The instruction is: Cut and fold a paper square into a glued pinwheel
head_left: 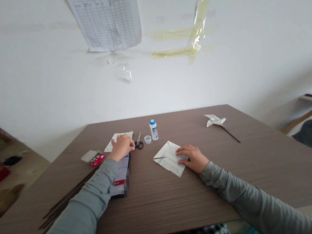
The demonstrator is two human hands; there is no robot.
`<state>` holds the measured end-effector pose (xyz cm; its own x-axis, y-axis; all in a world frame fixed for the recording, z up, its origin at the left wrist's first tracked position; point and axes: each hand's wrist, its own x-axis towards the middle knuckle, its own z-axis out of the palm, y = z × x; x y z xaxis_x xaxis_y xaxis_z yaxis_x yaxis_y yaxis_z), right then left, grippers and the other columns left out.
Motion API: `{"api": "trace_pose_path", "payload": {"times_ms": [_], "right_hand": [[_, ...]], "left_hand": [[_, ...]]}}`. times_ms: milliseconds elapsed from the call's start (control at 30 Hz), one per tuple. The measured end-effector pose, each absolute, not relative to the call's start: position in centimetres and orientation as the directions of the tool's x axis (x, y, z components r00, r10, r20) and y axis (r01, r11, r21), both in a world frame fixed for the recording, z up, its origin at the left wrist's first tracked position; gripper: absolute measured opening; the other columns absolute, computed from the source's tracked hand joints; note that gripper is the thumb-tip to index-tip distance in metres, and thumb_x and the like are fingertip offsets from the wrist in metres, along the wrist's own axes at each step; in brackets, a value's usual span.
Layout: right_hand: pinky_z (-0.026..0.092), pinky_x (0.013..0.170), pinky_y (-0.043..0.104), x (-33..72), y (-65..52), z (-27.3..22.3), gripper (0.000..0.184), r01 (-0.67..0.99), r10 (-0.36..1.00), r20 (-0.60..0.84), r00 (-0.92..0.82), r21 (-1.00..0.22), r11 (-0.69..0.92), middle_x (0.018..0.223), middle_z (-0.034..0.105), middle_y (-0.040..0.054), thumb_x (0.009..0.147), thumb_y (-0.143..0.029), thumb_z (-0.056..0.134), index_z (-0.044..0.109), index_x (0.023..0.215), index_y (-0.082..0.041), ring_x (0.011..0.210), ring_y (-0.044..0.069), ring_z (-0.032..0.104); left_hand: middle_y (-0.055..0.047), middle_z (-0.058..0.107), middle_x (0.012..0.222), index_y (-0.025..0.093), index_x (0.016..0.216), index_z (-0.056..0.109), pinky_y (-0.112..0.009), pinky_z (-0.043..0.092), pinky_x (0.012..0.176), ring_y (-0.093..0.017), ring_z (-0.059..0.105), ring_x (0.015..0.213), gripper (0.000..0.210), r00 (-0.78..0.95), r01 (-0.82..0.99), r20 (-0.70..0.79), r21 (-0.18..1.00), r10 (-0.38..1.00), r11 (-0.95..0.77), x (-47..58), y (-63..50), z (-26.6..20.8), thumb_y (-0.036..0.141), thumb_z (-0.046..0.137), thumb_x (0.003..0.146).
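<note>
My left hand (122,148) reaches over a phone or tablet (121,173), fingers curled at the black handles of a pair of scissors (139,143). The scissors lie on the table, blades pointing away, one loop partly behind my fingertips. With fingers spread flat, my right hand (195,159) rests on the right side of a printed paper square (170,162). That square is turned cornerwise, and a dark slit runs inward from its left corner. Beyond the left hand lies other folded paper (126,135), partly covered by it.
A white glue bottle with a blue cap (154,130) stands beside a small clear cup (147,139). An open red-and-white box (94,158) and thin dark sticks (68,196) lie at left. A paper pinwheel (215,120) on a stick lies at right. The table (162,209) meets the wall behind.
</note>
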<state>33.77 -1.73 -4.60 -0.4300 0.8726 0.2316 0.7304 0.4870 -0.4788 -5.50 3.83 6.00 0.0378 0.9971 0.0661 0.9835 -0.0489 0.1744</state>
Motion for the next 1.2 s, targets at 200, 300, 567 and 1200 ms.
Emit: {"api": "trace_pose_path", "payload": {"times_ms": [200, 300, 567, 1200], "right_hand": [[0.07, 0.125, 0.07, 33.9, -1.7, -4.8, 0.03, 0.717, 0.862, 0.247, -0.443, -0.479, 0.506, 0.157, 0.095, 0.0184, 0.114, -0.035, 0.09, 0.101, 0.142, -0.029, 0.149, 0.047, 0.085], [0.07, 0.126, 0.069, 33.9, -1.7, -4.7, 0.03, 0.72, 0.864, 0.243, -0.441, -0.479, 0.502, 0.158, 0.095, 0.0184, 0.114, -0.035, 0.091, 0.101, 0.141, -0.03, 0.15, 0.046, 0.085], [0.072, 0.123, 0.07, 33.6, -1.8, -4.7, 0.029, 0.72, 0.855, 0.27, -0.442, -0.463, 0.518, 0.155, 0.095, 0.0195, 0.113, -0.033, 0.091, 0.101, 0.14, -0.03, 0.146, 0.047, 0.087], [0.072, 0.127, 0.071, 31.9, -2.6, -4.3, 0.046, 0.752, 0.824, 0.251, -0.509, -0.337, 0.567, 0.175, 0.088, 0.0129, 0.119, -0.034, 0.083, 0.095, 0.163, -0.039, 0.152, 0.045, 0.084]], "left_hand": [[-0.015, 0.091, 0.161, 0.027, 0.09, 0.098, -0.095, 0.039, 0.147, -0.057, 0.065, 0.167, 0.013, 0.032, 0.985, 0.056, 0.166, 0.998, -0.041, -5.4, 3.8, 5.9, 0.019, 0.094, 0.099], [-0.014, 0.091, 0.158, 0.026, 0.091, 0.095, -0.09, 0.044, 0.144, -0.053, 0.067, 0.165, 0.013, 0.025, 0.987, 0.054, 0.159, 0.998, -0.033, -5.2, 3.4, 6.1, 0.02, 0.093, 0.102], [-0.017, 0.091, 0.149, 0.024, 0.122, 0.094, -0.069, 0.06, 0.14, -0.043, 0.082, 0.151, 0.013, 0.203, 0.953, 0.166, 0.193, 0.965, -0.233, -2.0, -1.0, 5.3, 0.022, 0.084, 0.113], [-0.018, 0.058, 0.204, 0.027, 0.193, 0.07, -0.082, 0.037, 0.161, -0.044, 0.051, 0.195, 0.062, 0.369, 0.896, 0.033, 0.252, 0.929, -0.365, 4.1, -5.7, -1.9, 0.036, 0.062, 0.132]]}}
